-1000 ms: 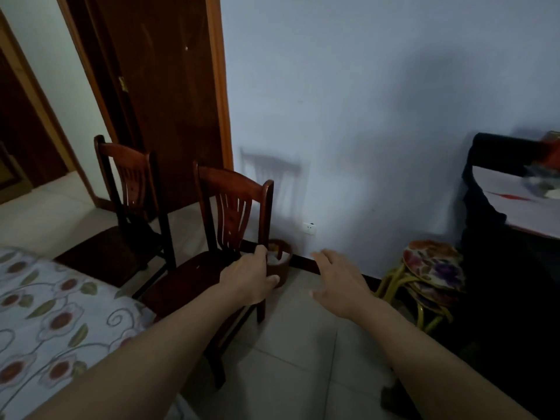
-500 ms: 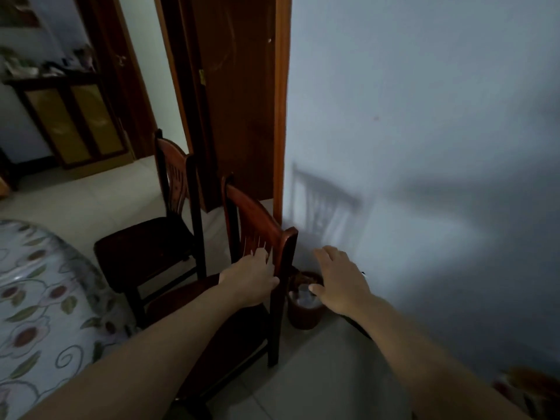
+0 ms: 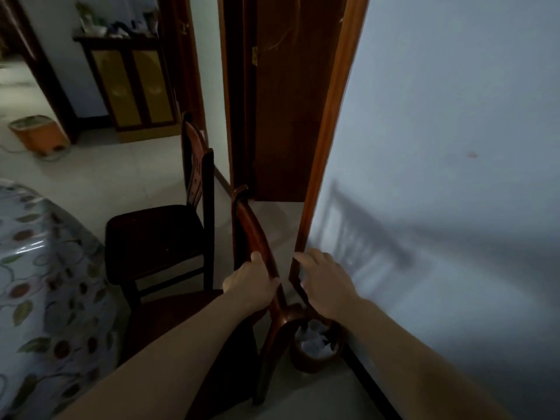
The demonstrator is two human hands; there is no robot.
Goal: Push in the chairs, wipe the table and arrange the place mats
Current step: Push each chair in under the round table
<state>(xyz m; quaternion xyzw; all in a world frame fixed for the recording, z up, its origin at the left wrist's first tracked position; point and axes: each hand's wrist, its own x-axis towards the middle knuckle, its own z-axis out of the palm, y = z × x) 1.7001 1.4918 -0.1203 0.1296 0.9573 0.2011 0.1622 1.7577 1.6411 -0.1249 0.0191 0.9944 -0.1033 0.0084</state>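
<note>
Right now the left hand [image 3: 253,286] is gripping the curved top rail of the near chair [image 3: 257,237], fingers curled over it and thumb on the near side, about two thirds of the way along the rail toward the person. That rail is running away from the camera, its long axis pointing from the hand toward the door frame [image 3: 321,153], so the chair is standing sideways to the person with its seat reaching left toward the table [image 3: 39,268] under the flowered cloth. The right hand [image 3: 325,283] is hovering just beside the rail on its wall side, fingers loosely spread and holding nothing, close to the rail's near corner but not touching it. A second chair [image 3: 157,237] is standing a little further on, its seat also turned to the table and still clear of the edge. Judging from this, the push is going to run leftward, across the rail's length, and the left hand is already placed for it. A small waste bin [image 3: 316,347] is sitting on the floor just behind the near chair, against the wall
</note>
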